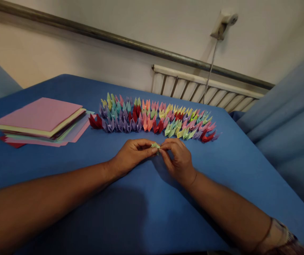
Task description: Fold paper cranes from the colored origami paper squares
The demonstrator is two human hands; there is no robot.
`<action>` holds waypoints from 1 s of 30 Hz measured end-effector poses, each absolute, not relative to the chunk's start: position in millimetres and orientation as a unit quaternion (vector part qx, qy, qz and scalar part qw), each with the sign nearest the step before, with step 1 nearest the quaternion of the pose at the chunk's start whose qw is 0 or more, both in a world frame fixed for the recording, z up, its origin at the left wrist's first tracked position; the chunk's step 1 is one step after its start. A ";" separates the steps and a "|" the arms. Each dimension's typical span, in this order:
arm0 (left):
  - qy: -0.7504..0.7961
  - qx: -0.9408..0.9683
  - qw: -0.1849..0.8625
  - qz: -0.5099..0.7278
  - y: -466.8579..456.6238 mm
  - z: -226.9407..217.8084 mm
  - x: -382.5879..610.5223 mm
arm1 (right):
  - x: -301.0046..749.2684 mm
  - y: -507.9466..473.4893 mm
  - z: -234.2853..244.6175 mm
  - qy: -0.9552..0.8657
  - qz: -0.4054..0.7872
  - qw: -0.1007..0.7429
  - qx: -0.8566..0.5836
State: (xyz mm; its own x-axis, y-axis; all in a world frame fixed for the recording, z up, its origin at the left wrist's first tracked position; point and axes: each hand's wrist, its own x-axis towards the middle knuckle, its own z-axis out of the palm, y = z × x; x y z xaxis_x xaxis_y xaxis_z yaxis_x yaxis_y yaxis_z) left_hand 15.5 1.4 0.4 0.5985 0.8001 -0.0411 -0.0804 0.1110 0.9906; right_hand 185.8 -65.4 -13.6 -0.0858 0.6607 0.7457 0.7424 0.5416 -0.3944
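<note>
My left hand (133, 154) and my right hand (177, 159) meet over the middle of the blue table (61, 163). Both pinch a small pale green folded paper piece (155, 145) between their fingertips. Most of that piece is hidden by my fingers. Just beyond the hands lie rows of several small folded paper pieces (154, 118) in red, purple, pink, yellow, green and teal, standing close together.
A stack of coloured square paper sheets (41, 122), pink on top, lies at the table's left. Behind the table runs a wall with a metal rail (141, 46) and a white railing (207, 86). Blue fabric (287, 117) hangs at the right.
</note>
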 end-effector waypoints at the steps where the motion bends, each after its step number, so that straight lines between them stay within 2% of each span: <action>1: 0.310 0.582 0.681 0.320 1.6 0.2 15.4 | 185.8 -65.0 -13.9 -0.736 -0.041 0.477 -0.478; 8: 0.318 0.558 0.709 0.291 -0.3 0.5 15.0 | 186.5 -64.1 -11.8 -0.755 -0.051 0.455 -0.470; 21: 0.342 0.547 0.697 0.313 -1.2 -0.1 16.7 | 186.1 -62.7 -13.7 -0.745 -0.054 0.451 -0.488; 30: 0.308 0.577 0.684 0.324 -1.6 0.6 18.1 | 186.5 -63.4 -16.3 -0.754 -0.003 0.465 -0.465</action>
State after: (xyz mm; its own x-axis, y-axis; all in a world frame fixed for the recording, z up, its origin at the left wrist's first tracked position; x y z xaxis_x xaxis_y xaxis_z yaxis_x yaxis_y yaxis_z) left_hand 18.1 -1.6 0.6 0.6007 0.7981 -0.0472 -0.0874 0.1242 0.9884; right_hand 186.5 -63.4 -16.3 -0.1360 0.6974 0.7036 0.7036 0.5680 -0.4270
